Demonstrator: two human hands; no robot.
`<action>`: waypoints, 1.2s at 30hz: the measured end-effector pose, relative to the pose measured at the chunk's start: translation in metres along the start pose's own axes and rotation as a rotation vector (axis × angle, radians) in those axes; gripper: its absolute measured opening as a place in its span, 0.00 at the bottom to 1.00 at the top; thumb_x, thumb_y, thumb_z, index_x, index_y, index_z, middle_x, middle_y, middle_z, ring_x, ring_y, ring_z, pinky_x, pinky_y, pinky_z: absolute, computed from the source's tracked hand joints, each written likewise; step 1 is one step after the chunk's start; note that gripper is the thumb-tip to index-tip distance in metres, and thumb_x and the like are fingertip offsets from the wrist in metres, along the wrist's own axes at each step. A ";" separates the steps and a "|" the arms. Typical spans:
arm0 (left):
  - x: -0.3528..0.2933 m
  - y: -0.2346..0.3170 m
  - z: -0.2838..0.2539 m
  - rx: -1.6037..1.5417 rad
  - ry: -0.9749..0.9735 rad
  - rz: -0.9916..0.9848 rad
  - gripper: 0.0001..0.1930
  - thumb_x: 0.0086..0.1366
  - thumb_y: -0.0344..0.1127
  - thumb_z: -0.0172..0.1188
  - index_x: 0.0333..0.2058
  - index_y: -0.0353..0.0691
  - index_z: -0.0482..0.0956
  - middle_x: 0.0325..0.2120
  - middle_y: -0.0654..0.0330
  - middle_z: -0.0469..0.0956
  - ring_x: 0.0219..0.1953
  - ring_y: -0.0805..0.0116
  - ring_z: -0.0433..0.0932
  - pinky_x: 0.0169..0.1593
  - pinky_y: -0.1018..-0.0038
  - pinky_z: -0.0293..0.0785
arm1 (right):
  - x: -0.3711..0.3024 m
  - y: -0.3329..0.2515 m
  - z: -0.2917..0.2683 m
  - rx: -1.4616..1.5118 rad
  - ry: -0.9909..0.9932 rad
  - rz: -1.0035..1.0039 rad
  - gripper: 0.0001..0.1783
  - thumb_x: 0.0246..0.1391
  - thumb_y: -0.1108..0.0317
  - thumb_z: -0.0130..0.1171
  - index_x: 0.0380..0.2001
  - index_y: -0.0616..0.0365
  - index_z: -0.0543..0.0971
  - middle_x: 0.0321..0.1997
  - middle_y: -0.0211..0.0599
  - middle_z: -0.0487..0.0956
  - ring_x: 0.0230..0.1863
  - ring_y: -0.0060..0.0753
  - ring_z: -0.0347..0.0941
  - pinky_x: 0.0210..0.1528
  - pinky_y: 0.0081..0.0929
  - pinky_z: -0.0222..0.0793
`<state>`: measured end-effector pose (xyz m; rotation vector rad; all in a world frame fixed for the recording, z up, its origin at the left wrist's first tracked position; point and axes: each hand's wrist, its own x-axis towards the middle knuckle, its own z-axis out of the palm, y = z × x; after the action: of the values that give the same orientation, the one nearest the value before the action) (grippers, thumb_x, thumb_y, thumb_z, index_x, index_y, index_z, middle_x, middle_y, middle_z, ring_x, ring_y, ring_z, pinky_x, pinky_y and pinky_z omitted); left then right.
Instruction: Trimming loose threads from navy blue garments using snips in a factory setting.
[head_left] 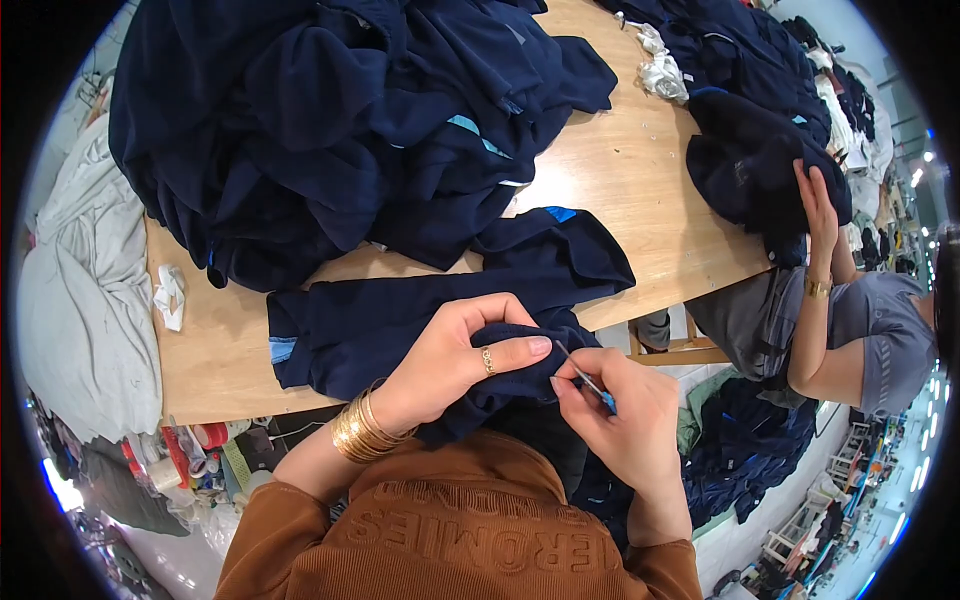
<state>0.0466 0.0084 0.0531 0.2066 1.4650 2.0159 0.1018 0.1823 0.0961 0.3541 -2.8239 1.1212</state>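
Two-handed, pinches soft navy-blue cloth garment [512,377] in left hand [450,350], slim blue-and-silver tool [584,375] in right hand [632,415].

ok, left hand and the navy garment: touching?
Touching. The head view shows the left hand gripping the navy garment, thumb lying on the bunched cloth.

We see a pale wooden desk [625,165] spanning the middle of the frame, with a light wooden bar [690,355] right of centre. At the lower right we see pale floor [748,538]; bright strip lights [898,525] line the right edge.
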 end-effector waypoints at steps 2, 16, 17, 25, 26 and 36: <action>0.001 0.000 0.003 -0.021 0.022 -0.007 0.06 0.56 0.31 0.60 0.26 0.36 0.73 0.24 0.70 0.72 0.29 0.85 0.67 0.37 0.86 0.63 | -0.001 0.002 0.002 -0.013 -0.009 -0.017 0.09 0.42 0.74 0.62 0.28 0.57 0.72 0.20 0.32 0.75 0.18 0.35 0.71 0.20 0.24 0.65; 0.002 -0.006 -0.005 -0.495 -0.048 -0.230 0.04 0.59 0.30 0.56 0.30 0.36 0.74 0.29 0.64 0.77 0.32 0.82 0.75 0.39 0.86 0.70 | -0.003 0.014 -0.024 0.041 -0.005 0.060 0.16 0.45 0.58 0.60 0.31 0.60 0.75 0.20 0.31 0.70 0.20 0.23 0.64 0.23 0.19 0.59; 0.002 -0.005 -0.004 -0.481 -0.037 -0.229 0.04 0.59 0.30 0.56 0.30 0.36 0.74 0.29 0.64 0.77 0.32 0.82 0.75 0.39 0.86 0.70 | -0.002 0.016 -0.025 -0.081 -0.038 -0.023 0.20 0.43 0.52 0.62 0.31 0.58 0.75 0.20 0.32 0.70 0.20 0.25 0.63 0.22 0.21 0.58; 0.001 -0.005 -0.004 -0.465 -0.028 -0.219 0.04 0.59 0.30 0.57 0.30 0.36 0.74 0.28 0.66 0.76 0.32 0.83 0.74 0.39 0.86 0.69 | -0.001 0.018 -0.025 -0.257 -0.043 -0.143 0.21 0.34 0.50 0.65 0.26 0.55 0.77 0.17 0.28 0.68 0.18 0.30 0.58 0.20 0.25 0.54; 0.001 -0.004 -0.004 -0.446 -0.026 -0.213 0.04 0.59 0.30 0.57 0.29 0.36 0.74 0.28 0.66 0.76 0.32 0.83 0.73 0.39 0.86 0.69 | -0.002 0.018 -0.025 -0.263 -0.039 -0.159 0.19 0.33 0.52 0.66 0.24 0.55 0.77 0.16 0.28 0.68 0.17 0.30 0.58 0.20 0.25 0.54; 0.001 -0.002 -0.002 -0.358 -0.015 -0.192 0.04 0.58 0.31 0.59 0.28 0.37 0.75 0.26 0.68 0.75 0.30 0.85 0.71 0.37 0.87 0.67 | 0.005 0.016 -0.021 -0.351 0.001 -0.233 0.17 0.30 0.56 0.68 0.22 0.54 0.76 0.15 0.28 0.69 0.17 0.30 0.59 0.18 0.25 0.54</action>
<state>0.0458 0.0073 0.0499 -0.0675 1.0473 2.0683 0.0932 0.2072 0.1018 0.6264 -2.8099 0.5690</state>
